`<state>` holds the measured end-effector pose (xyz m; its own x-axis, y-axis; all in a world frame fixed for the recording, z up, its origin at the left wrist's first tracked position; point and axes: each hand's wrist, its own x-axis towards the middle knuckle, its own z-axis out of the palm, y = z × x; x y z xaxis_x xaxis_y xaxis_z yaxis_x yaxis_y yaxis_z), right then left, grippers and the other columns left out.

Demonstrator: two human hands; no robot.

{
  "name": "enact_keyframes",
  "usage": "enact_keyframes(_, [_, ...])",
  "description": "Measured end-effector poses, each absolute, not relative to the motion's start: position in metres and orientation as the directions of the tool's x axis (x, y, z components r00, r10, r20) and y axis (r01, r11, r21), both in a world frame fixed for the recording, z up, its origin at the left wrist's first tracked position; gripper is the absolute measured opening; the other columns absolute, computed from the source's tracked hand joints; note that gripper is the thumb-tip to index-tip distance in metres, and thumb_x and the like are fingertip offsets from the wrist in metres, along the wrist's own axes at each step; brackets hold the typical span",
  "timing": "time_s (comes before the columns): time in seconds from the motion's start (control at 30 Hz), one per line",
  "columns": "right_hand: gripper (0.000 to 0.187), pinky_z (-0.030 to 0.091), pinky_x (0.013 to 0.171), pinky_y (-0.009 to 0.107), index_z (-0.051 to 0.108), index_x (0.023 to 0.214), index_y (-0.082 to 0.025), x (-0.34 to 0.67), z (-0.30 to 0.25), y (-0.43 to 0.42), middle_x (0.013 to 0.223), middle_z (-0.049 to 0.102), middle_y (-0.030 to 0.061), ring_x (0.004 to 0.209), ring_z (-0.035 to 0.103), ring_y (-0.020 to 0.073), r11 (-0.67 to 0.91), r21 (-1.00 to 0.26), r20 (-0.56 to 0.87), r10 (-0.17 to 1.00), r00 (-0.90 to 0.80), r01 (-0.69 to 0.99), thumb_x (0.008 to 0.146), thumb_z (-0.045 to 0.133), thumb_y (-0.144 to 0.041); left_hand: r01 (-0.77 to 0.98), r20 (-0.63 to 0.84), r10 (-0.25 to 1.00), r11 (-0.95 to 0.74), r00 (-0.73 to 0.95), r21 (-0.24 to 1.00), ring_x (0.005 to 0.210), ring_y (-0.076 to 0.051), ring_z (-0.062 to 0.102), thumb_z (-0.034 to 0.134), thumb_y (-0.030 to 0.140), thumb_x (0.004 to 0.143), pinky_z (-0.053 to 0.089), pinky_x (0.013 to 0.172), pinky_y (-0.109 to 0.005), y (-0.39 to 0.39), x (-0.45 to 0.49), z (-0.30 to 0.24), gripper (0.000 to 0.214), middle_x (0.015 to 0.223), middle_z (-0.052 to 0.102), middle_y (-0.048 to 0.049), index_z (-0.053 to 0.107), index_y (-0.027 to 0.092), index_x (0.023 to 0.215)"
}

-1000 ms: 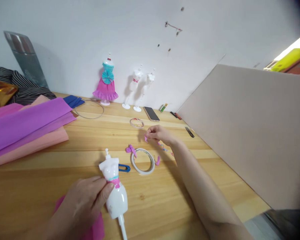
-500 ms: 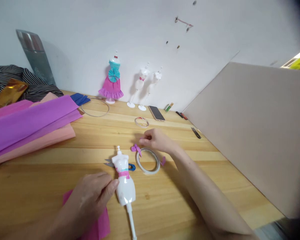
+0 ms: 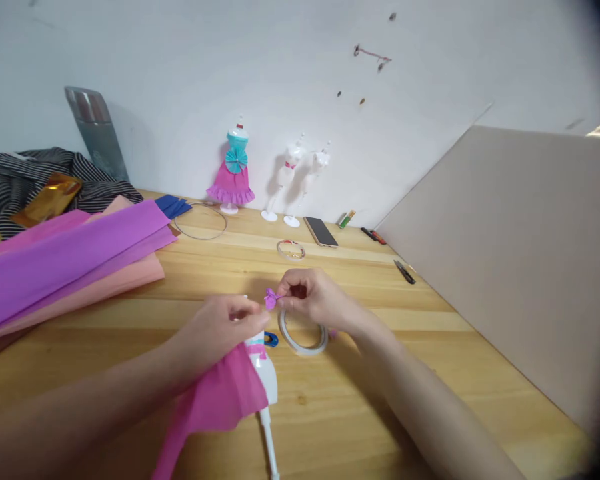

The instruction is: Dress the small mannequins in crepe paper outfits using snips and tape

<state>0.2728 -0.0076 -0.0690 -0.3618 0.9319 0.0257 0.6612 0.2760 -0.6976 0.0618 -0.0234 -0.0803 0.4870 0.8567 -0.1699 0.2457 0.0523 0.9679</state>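
My left hand (image 3: pixel 220 328) is closed round the upper part of a small white mannequin (image 3: pixel 267 377) and lifts it off the table, with a piece of pink crepe paper (image 3: pixel 215 400) hanging under the hand. My right hand (image 3: pixel 313 300) pinches a tiny purple paper bow (image 3: pixel 270 298) right beside the left fingertips. A roll of clear tape (image 3: pixel 303 337) lies flat just under the right hand. A blue scissors handle (image 3: pixel 271 340) shows between mannequin and tape.
Purple and peach crepe sheets (image 3: pixel 65 260) cover the table's left. At the back wall stand a dressed mannequin (image 3: pixel 233 175) and two bare white ones (image 3: pixel 297 180), with a wire ring (image 3: pixel 200 221), a phone (image 3: pixel 321 231), a small tape roll (image 3: pixel 291 251) and a grey board (image 3: pixel 520 247) at right.
My left hand raised the mannequin and the pink paper off the table. My right hand picked up the purple bow and brought it toward the left hand.
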Motion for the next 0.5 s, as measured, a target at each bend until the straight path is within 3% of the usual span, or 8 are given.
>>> enact_keyframes(0.1, [0.017, 0.032, 0.049, 0.022, 0.059, 0.064, -0.016, 0.268, -0.061, -0.018, 0.061, 0.053, -0.0018, 0.054, 0.043, 0.0090, 0.328, -0.690, 0.109, 0.929, -0.354, 0.646, 0.077, 0.063, -0.025, 0.213, -0.232, 0.881, 0.154, 0.413, 0.965, 0.064, -0.016, 0.058, 0.064, 0.034, 0.071, 0.039, 0.060, -0.024, -0.021, 0.078, -0.073, 0.020, 0.070, 0.070, -0.0019, 0.069, 0.015, 0.071])
enact_keyframes(0.2, [0.019, 0.031, 0.048, 0.021, 0.058, 0.064, -0.016, 0.270, -0.053, -0.022, 0.058, 0.049, -0.0030, 0.052, 0.040, 0.0083, 0.293, -0.743, 0.078, 0.931, -0.356, 0.602, 0.077, 0.064, -0.028, 0.207, -0.246, 0.898, 0.180, 0.364, 0.962, 0.061, -0.015, 0.057, 0.062, 0.030, 0.068, 0.038, 0.059, -0.024, -0.021, 0.084, -0.076, 0.015, 0.068, 0.070, -0.0027, 0.066, 0.015, 0.066])
enact_keyframes(0.5, [0.028, 0.031, 0.048, 0.023, 0.058, 0.064, -0.015, 0.282, -0.046, -0.014, 0.056, 0.049, -0.0027, 0.051, 0.039, 0.0087, 0.189, -0.793, -0.019, 0.942, -0.334, 0.580, 0.076, 0.065, -0.040, 0.248, -0.152, 0.907, 0.055, 0.393, 0.967, 0.058, -0.014, 0.054, 0.061, 0.037, 0.066, 0.038, 0.058, -0.024, -0.017, 0.077, -0.083, 0.022, 0.059, 0.065, -0.0007, 0.063, 0.017, 0.058])
